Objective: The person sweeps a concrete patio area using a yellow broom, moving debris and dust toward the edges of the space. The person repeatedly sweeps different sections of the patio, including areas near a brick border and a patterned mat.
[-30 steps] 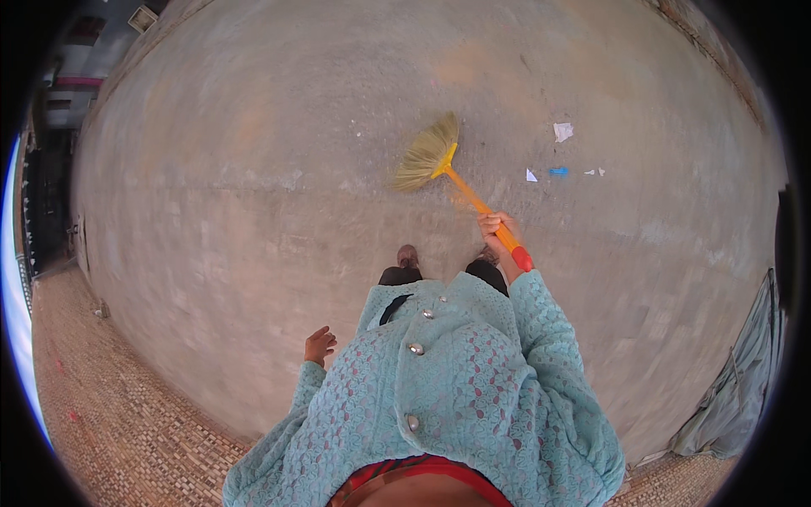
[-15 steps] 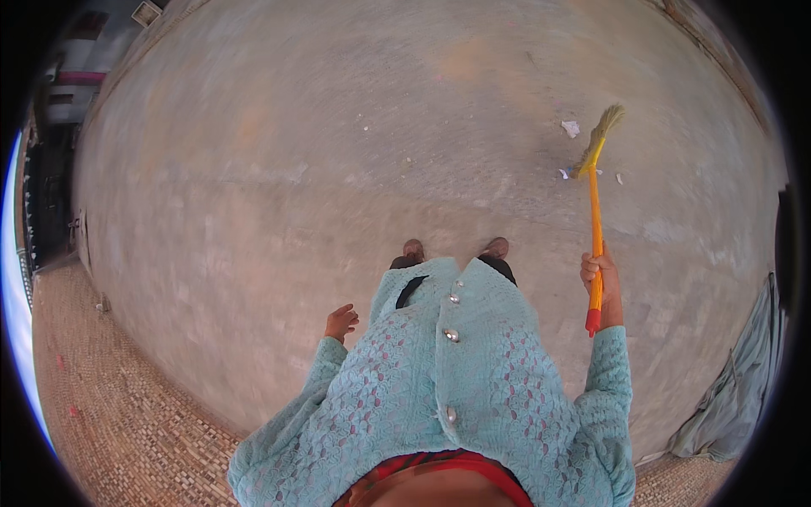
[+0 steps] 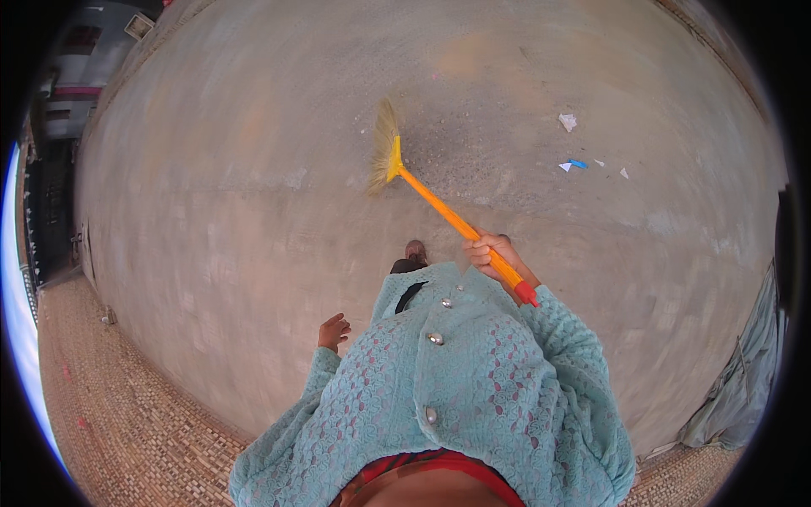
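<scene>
My right hand [image 3: 497, 252] is wrapped round the orange handle of a broom [image 3: 439, 204], near its red end cap. The handle slants up and to the left, away from my body. Its yellow collar and fanned, straw-coloured bristles [image 3: 385, 152] are over the grey floor ahead of my left foot, and the bristles look smeared by motion. Beside my left hip hangs my left hand [image 3: 334, 332], fingers apart and holding nothing. To the right of the broom lie a crumpled white scrap [image 3: 568, 122], a blue scrap [image 3: 579, 164] and a small white piece [image 3: 565, 167].
Bare concrete floor [image 3: 253, 169] spreads around me, with fine grit right of the bristles. Patterned brick-like paving [image 3: 127, 372] borders it at the lower left. A grey-green cloth or sheet [image 3: 733, 389] hangs at the right edge. A brown shoe [image 3: 415, 250] shows below me.
The broom has swung left across the floor, away from the scraps, its handle now slanting. My right hand has moved inward. The blue scrap shows more fully.
</scene>
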`<state>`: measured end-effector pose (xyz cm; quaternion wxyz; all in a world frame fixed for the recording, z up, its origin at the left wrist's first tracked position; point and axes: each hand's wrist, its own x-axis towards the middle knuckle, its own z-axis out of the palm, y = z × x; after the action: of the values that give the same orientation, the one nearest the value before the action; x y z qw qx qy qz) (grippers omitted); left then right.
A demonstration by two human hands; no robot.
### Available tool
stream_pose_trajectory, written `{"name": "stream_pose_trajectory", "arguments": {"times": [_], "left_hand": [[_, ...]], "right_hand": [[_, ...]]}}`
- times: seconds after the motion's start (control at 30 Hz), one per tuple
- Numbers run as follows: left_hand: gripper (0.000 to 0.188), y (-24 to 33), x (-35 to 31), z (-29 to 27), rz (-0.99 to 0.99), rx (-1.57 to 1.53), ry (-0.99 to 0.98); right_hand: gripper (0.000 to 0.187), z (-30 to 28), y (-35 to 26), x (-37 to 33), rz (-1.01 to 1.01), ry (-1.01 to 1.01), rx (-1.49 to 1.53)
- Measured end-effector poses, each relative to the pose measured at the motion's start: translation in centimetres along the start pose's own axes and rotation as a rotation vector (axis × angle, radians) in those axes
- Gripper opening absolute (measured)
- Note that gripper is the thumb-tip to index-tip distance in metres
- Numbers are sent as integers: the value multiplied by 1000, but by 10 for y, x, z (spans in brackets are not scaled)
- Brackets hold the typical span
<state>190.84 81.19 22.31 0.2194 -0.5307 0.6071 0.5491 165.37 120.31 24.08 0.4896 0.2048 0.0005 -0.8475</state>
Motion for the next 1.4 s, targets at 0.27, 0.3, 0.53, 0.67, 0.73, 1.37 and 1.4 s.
{"name": "stream_pose_trajectory", "arguments": {"times": [0.27,0.3,0.53,0.67,0.73,1.37,1.4], "left_hand": [[41,40,-28,1,43,91,-11],[40,41,-26,2,19,51,-27],[40,59,10,2,189,286,-163],[41,91,8,8,158,247,-103],[41,101,-3,10,80,200,-54],[40,56,-18,-14,135,224,-28],[40,49,-15,-12,169,279,-42]], "right_hand": [[22,-70,-29,-13,-112,137,164],[22,-75,-39,-39,-166,117,234],[32,-56,-92,-191,-525,429,8],[36,-13,-115,-227,-685,613,-189],[43,17,-117,-236,-726,641,-221],[30,50,-48,-1,-226,10,89],[29,42,-49,14,-194,46,138]]}}
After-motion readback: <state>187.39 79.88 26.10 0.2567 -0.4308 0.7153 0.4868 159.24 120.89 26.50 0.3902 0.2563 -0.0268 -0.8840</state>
